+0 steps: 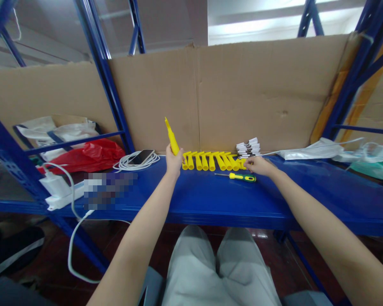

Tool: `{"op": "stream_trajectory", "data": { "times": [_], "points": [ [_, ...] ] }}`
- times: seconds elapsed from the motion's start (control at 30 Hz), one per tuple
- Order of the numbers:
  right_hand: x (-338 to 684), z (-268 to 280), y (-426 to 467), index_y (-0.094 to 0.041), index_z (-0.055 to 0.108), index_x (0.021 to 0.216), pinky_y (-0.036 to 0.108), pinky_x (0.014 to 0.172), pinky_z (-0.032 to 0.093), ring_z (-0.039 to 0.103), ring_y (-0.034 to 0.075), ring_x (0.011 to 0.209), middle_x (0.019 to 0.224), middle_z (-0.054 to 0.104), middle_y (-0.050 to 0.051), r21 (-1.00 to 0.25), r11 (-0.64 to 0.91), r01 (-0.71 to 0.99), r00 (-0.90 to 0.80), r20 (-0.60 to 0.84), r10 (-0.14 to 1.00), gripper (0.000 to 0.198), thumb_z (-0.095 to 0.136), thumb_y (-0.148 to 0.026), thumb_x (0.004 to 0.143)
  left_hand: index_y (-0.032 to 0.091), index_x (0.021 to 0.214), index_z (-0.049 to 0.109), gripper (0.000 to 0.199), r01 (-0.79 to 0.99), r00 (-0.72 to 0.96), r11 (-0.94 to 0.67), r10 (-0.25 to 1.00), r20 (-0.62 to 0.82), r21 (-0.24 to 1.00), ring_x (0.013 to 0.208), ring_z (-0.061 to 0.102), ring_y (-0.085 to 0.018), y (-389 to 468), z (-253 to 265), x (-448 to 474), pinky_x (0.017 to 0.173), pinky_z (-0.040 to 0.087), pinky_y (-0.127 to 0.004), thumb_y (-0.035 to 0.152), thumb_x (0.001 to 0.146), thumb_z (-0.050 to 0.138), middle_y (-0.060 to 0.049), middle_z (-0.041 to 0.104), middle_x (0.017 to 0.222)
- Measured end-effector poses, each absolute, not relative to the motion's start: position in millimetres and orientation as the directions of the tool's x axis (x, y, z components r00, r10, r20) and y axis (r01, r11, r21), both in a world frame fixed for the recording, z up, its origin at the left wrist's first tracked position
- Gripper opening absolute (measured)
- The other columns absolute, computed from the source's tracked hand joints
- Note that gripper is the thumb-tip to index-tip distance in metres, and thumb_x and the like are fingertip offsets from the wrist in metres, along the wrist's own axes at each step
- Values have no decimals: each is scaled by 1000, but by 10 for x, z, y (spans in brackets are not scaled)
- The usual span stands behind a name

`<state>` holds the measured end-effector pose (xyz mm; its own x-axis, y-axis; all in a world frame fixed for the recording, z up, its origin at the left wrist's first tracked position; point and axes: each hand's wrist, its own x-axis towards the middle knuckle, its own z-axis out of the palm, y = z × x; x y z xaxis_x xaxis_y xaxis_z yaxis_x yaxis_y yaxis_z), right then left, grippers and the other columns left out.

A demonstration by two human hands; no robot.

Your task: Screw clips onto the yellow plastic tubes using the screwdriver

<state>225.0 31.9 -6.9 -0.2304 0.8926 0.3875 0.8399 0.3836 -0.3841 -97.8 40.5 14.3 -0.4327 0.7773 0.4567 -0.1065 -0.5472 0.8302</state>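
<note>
My left hand (174,161) is closed around the lower end of a yellow plastic handle (172,138), which stands up tilted with its narrow hooked tip at the top. Beside that hand, a row of similar yellow plastic handles (212,162) lies on the blue shelf. At the row's right end, my right hand (260,165) has its fingers closed at a small yellow plastic part (241,164); the fingertips partly hide it. In front of the row lies a screwdriver (242,177) with a yellow and green grip. Behind my right hand is a stack of white pieces with dark bands (248,148).
The blue metal shelf (204,199) has a cardboard panel (242,93) along its back. To the left are a phone (142,157) on a coiled white cable (123,165), a power strip (67,197) and a red bag (95,155). White plastic packaging (311,149) lies at right.
</note>
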Motion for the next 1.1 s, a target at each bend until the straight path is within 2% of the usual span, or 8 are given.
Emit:
{"op": "stream_trajectory", "data": {
  "times": [0.17,0.37,0.57,0.7,0.83,0.93,1.0,1.1],
  "points": [
    [2240,-62,306,-19,54,57,22,52,41,56,13,51,53,60,1,-382,365,849,-223,367,903,19,47,-21,74,20,96,47,24,-92,-439,-492,801,408,866,41,46,-4,373,157,-958,42,41,-17,11,77,59,7,48,68],
    [2230,-55,298,-18,55,59,22,53,42,56,13,50,56,62,1,-380,342,859,-207,353,912,18,47,-20,75,20,89,44,26,-79,-459,-456,806,374,886,47,54,-6,374,153,-946,47,47,-17,8,75,62,7,51,71],
    [2243,-66,316,-18,56,60,21,53,42,57,13,52,58,64,2,-351,342,872,-215,353,911,19,47,-20,76,19,95,46,26,-54,-443,-435,817,369,899,54,59,-9,373,149,-941,54,51,-23,8,76,60,3,56,79],
    [2234,-64,312,-18,57,60,21,54,42,58,13,53,59,64,2,-337,334,880,-212,350,912,19,47,-20,76,18,100,46,28,-23,-432,-421,822,371,907,46,53,-6,356,158,-928,49,48,-21,8,77,59,2,57,84],
    [2215,-49,291,-18,56,60,21,54,43,58,13,54,59,64,3,-336,312,888,-201,327,923,20,46,-21,77,16,107,46,30,48,-422,-377,832,361,925,42,49,-4,366,153,-922,46,45,-19,9,80,57,4,57,78],
    [2207,-35,275,-18,57,61,21,55,43,59,14,55,60,64,3,-324,310,894,-202,326,923,20,47,-21,77,14,111,47,32,149,-369,-333,855,365,931,45,51,-5,382,117,-927,50,46,-18,10,81,57,3,59,75],
    [2204,-29,266,-18,57,62,21,55,43,59,14,56,59,64,3,-319,310,896,-204,326,923,20,47,-21,78,14,114,48,34,287,-283,-303,879,383,909,50,56,-7,380,80,-934,55,48,-20,12,81,58,1,62,74],
    [2198,-25,255,-17,58,62,22,56,43,60,14,56,60,65,3,-320,302,898,-199,316,928,20,47,-21,78,15,118,53,41,585,-119,-301,887,447,753,64,64,-13,340,33,-939,65,50,-24,17,78,62,-3,67,79]
  ]
}}
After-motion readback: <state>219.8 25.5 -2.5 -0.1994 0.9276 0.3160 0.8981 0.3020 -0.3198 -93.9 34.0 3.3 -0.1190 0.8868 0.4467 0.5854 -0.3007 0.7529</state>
